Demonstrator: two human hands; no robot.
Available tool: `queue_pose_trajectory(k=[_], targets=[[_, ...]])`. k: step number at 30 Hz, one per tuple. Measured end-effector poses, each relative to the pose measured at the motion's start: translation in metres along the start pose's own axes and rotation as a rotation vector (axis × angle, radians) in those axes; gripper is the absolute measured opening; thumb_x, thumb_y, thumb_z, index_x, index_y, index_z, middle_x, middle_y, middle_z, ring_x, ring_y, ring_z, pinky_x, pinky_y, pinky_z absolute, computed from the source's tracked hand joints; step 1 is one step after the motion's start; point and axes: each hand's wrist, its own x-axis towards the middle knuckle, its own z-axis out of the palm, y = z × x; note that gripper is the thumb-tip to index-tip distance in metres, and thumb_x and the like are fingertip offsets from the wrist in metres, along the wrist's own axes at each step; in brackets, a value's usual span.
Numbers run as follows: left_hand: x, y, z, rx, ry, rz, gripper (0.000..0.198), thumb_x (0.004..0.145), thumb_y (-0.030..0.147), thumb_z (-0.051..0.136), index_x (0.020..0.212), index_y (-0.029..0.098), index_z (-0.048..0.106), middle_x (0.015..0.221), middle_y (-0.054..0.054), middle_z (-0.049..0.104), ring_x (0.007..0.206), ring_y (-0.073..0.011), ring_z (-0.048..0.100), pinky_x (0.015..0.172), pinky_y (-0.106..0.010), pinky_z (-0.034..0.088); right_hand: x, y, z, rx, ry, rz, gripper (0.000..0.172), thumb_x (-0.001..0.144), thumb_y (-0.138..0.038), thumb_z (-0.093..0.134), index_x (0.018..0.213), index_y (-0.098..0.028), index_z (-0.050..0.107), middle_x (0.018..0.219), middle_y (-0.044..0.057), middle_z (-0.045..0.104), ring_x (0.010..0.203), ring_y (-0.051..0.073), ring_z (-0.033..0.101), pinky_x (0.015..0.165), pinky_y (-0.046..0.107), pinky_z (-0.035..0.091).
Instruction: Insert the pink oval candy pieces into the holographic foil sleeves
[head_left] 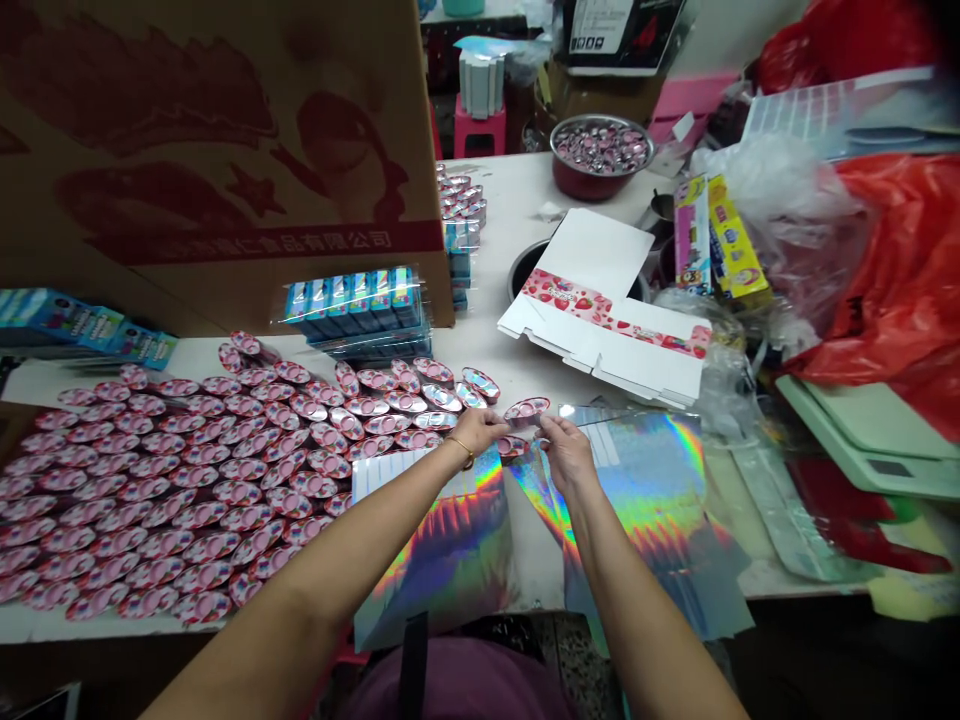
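Note:
My left hand [476, 430], with a gold bangle [463, 452] on its wrist, and my right hand [568, 455] meet above the table. Their fingertips pinch a pink oval blister pack [526, 408] between them. A second oval pack [512, 446] lies just below my fingers. A large heap of similar pink oval packs [202, 480] spreads to the left of my left hand. Holographic foil sheets [442, 550] lie under both forearms, and another sheet [652, 500] runs off to the right.
A large printed cardboard carton [210, 150] stands at the back left, beside shrink-wrapped blue boxes [356, 310]. A flat white strawberry-printed carton blank [604, 295], a metal bowl of packs [600, 155], red plastic bags [892, 270] and a white scale [862, 430] surround the table.

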Motion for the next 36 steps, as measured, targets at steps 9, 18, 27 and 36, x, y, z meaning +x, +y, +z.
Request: queue_pose_trajectory(k=[9,18,27,36], targets=[[0.013,0.016,0.007,-0.055,-0.038,-0.004,0.028,0.066,0.025,0.060,0.090,0.010,0.063,0.070,-0.001,0.061,0.060,-0.0088,0.052,0.057,-0.019,0.041,0.009,-0.029,-0.005,0.071,-0.119,0.061,0.028,0.047,-0.028,0.075,0.067,-0.016,0.059,0.057,-0.005,0.054,0.050,0.005,0.047,0.040,0.017,0.028],[0.029,0.012,0.017,0.187,0.129,-0.078,0.017,0.067,0.025,0.060,0.074,0.012,0.068,0.059,-0.001,0.060,0.059,-0.0100,0.053,0.055,-0.020,0.040,0.044,-0.001,-0.008,-0.292,0.088,-0.287,0.025,0.057,-0.037,0.067,0.066,-0.015,0.061,0.060,-0.001,0.057,0.056,0.010,0.048,0.055,0.024,0.037],[0.037,0.027,0.020,0.429,0.209,-0.111,0.016,0.063,0.023,0.062,0.077,0.015,0.067,0.076,-0.007,0.067,0.075,-0.0174,0.059,0.070,-0.026,0.043,0.056,0.016,-0.008,-0.716,0.252,-0.583,0.019,0.069,-0.035,0.054,0.064,-0.017,0.060,0.071,0.002,0.053,0.063,0.013,0.048,0.067,0.027,0.040],[0.048,0.026,0.020,0.552,0.188,-0.135,0.019,0.060,0.023,0.066,0.077,0.014,0.061,0.084,-0.012,0.065,0.083,-0.0220,0.058,0.071,-0.028,0.041,0.060,0.022,-0.007,-0.788,0.276,-0.572,0.013,0.068,-0.030,0.054,0.068,-0.018,0.057,0.072,0.002,0.054,0.064,0.014,0.048,0.067,0.027,0.037]])
